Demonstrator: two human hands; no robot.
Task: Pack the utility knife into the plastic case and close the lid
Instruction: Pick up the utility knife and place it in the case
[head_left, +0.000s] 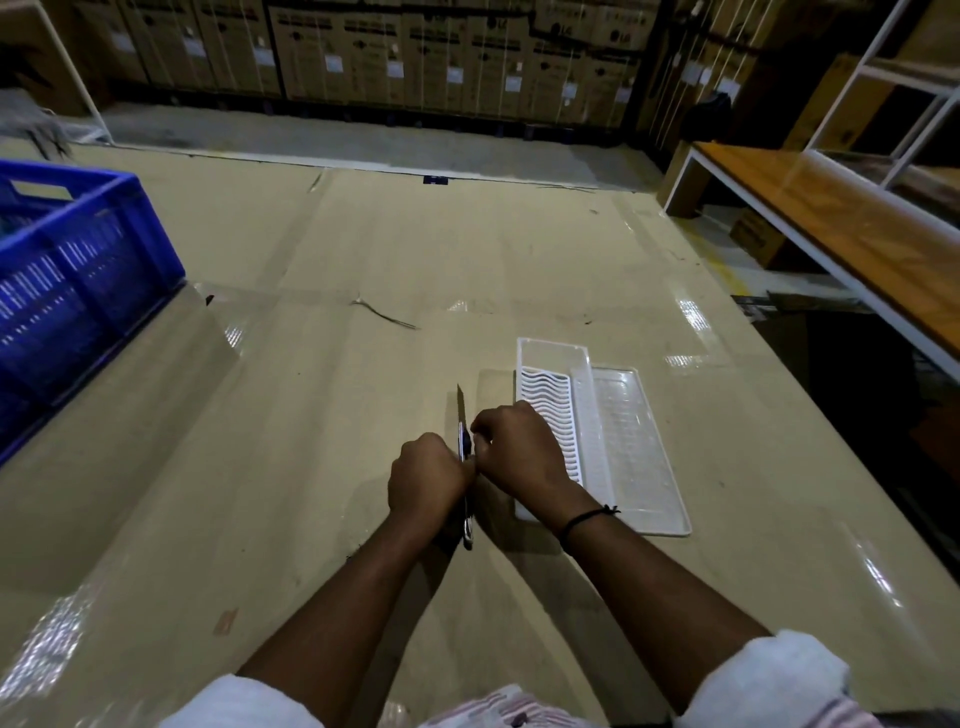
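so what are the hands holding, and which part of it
Both hands hold the utility knife: the left hand wraps its handle, the right hand pinches the body near the slider. The blade is extended.

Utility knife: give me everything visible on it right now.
The slim utility knife with a dark-and-metallic body is held on edge above the tan cardboard-covered surface, running lengthwise away from the person. Its thin dark blade is extended, the tip pointing away. The left hand wraps the mid body; the right hand pinches near the slider area. The butt end pokes out below the hands. It sits left of the open white plastic case, not touching it. Finer details are hidden by the fingers.
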